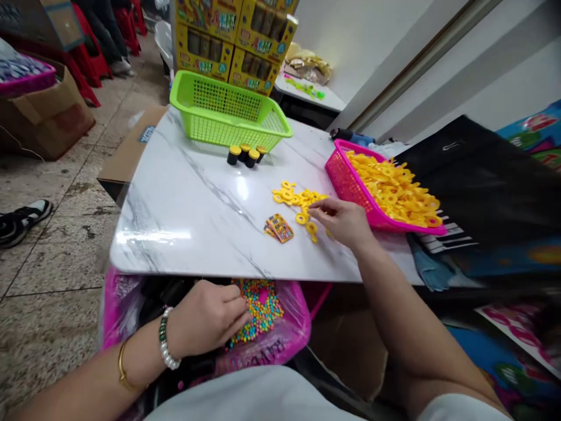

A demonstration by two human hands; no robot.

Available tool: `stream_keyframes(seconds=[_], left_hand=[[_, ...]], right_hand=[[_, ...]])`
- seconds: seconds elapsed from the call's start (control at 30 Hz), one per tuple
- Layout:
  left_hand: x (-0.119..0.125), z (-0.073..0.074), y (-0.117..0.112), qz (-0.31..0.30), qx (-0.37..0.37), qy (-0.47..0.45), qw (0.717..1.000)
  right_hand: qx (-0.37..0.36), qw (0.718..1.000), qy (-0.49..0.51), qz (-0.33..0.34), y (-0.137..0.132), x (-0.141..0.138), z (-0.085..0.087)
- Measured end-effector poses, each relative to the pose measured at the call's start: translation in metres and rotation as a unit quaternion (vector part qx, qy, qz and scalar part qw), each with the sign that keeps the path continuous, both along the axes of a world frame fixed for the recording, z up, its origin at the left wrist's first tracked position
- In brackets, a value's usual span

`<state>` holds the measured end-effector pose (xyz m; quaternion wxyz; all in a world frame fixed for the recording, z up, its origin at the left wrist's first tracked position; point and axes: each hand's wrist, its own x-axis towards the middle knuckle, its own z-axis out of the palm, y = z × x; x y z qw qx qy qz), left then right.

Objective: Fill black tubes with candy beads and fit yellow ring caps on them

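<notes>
My right hand (pixel 344 222) reaches over the white table, thumb and index finger pinched on a yellow plastic ring piece (pixel 305 209) at the edge of a loose pile. More yellow ring pieces (pixel 289 194) lie around the fingertips. To their left is a small stack of colourful printed cards (pixel 280 228). Below the table's front edge, my left hand (pixel 210 316) is over a plastic-lined pink basket (pixel 298 333), beside many multicoloured beads (pixel 263 310). Its fingers are curled together, and what they hold, if anything, is hidden.
Several black tubes with yellow caps (pixel 243 154) stand before a green basket (pixel 232 111) on the marbled table (pixel 197 204). A pink basket (pixel 350 181) heaped with yellow pieces is at right, near a black bag (pixel 477 175). Yellow boxes (pixel 254 64) are stacked behind.
</notes>
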<state>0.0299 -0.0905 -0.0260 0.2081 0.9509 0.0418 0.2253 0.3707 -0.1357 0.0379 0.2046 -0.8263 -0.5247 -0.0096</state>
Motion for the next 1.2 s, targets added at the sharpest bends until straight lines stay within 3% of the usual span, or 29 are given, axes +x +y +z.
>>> stream_keyframes(seconds=[0.07,0.13,0.23,0.37,0.47,0.63,0.83,0.93,1.0,1.13,1.2], left_hand=[[0.002,-0.009,-0.008,-0.032,0.015,0.115,0.993],[0.007,-0.016,-0.013,-0.021,0.020,0.218,0.975],[0.011,-0.018,-0.012,-0.003,-0.004,0.280,0.960],[0.006,-0.011,-0.002,0.063,-0.037,0.267,0.961],[0.002,-0.002,-0.001,0.088,-0.023,0.266,0.960],[0.007,0.007,-0.013,-0.005,0.059,0.352,0.934],[-0.002,0.004,-0.009,-0.149,0.029,0.325,0.934],[-0.003,0.004,-0.006,-0.166,0.023,0.320,0.933],[0.002,0.005,-0.010,-0.145,0.041,0.345,0.926],[0.018,-0.003,-0.034,-0.065,0.118,0.356,0.925],[0.024,-0.010,-0.045,-0.092,0.126,0.335,0.929]], right_hand=[[-0.037,0.998,0.015,0.041,-0.014,0.001,-0.016],[-0.025,0.998,-0.009,0.057,-0.020,-0.002,-0.028],[0.012,0.998,-0.027,0.059,-0.025,-0.008,-0.033],[0.052,0.998,-0.033,0.027,-0.037,-0.010,-0.032],[0.044,0.997,-0.068,-0.001,-0.048,-0.011,-0.038],[0.033,0.999,-0.034,0.005,-0.059,-0.018,-0.044],[0.050,0.997,-0.019,0.054,-0.066,-0.024,-0.037],[0.028,0.998,-0.020,0.053,-0.062,-0.026,-0.036],[0.021,0.999,-0.026,0.043,-0.057,-0.026,-0.037],[0.028,0.998,-0.046,0.026,-0.048,-0.029,-0.039],[0.030,0.998,-0.050,0.011,-0.046,-0.031,-0.039]])
